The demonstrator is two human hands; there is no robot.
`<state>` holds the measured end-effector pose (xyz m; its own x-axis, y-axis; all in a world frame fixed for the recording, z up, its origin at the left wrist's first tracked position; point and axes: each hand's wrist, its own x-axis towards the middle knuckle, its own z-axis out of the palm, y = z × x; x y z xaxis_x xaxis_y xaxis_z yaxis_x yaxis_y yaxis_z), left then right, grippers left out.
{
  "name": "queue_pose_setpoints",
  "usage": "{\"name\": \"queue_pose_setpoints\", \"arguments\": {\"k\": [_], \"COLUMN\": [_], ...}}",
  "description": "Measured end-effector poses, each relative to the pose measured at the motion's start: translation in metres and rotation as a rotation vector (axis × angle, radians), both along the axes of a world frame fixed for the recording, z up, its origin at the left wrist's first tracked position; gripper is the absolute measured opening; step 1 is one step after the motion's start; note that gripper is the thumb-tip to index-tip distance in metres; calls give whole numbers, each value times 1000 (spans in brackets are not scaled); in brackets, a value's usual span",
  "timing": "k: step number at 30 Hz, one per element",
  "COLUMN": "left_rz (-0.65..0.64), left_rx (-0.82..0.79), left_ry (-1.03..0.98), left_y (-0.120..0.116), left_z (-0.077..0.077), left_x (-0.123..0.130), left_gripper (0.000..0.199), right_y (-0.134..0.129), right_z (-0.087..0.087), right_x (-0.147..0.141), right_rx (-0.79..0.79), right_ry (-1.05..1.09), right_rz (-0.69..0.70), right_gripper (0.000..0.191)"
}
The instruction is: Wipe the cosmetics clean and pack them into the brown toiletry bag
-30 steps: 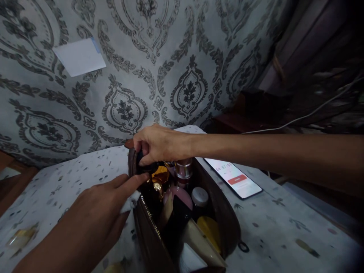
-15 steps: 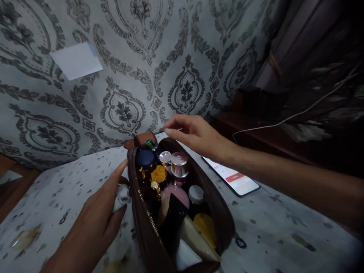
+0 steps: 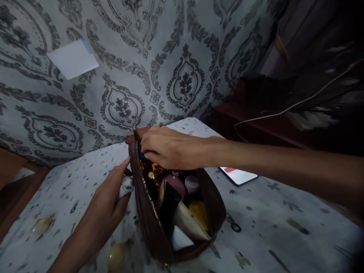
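Note:
A dark brown zip bag [image 3: 148,227] stands open, holding a pink round item [image 3: 174,186], a white-capped jar [image 3: 192,183], a yellow item [image 3: 198,214], a cream tube [image 3: 189,222] and gold pieces. My right hand [image 3: 167,146] reaches over the bag's far end, fingers curled down at a dark blue round item that is mostly hidden; whether it is gripped cannot be made out. My left hand [image 3: 106,201] is at the bag's left side, fingertips against its wall, with a crumpled whitish cloth [image 3: 126,186] held between thumb and fingers.
A lit phone [image 3: 239,176] lies right of the bag, partly under my right forearm. The patterned wall [image 3: 122,106] with a white paper [image 3: 73,58] rises behind. A white cable [image 3: 273,115] hangs at the right. The tablecloth [image 3: 264,223] has a printed pattern.
My right hand has moved left and down from above the bag's far edge to its contents, covering the silver-topped bottles. My left hand keeps its place by the bag.

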<state>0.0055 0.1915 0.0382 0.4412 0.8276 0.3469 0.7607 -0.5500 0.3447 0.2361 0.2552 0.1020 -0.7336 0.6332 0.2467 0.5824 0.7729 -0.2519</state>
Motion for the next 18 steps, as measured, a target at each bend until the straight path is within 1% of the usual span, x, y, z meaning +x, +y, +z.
{"name": "queue_pose_setpoints", "arguments": {"k": [3,5,7,10,15,18], "left_rz": [12,15,15,18,14,9], "left_rx": [-15,-16,-13,-16,-21,-22], "left_ry": [13,18,12,0,-23,-38], "left_y": [-1,-1,-1,0,1,1], "left_z": [-1,-1,-1,0,-2,-2], "left_x": [-4,-6,-8,-8,-8,-9], "left_gripper": [74,75,75,74,70,69], "right_y": [-4,-3,-1,3,0,-5], "right_z": [14,16,14,13,26,31], "right_x": [-20,-28,-33,-37,-39,-40], "right_rx": [-90,-117,-118,-121,-244,-282], "right_ry": [-311,-384,-385,-333,-343,-340], "right_rz": [20,17,-7,-58,-175,-176], "right_gripper": [17,19,20,20,13,9]}}
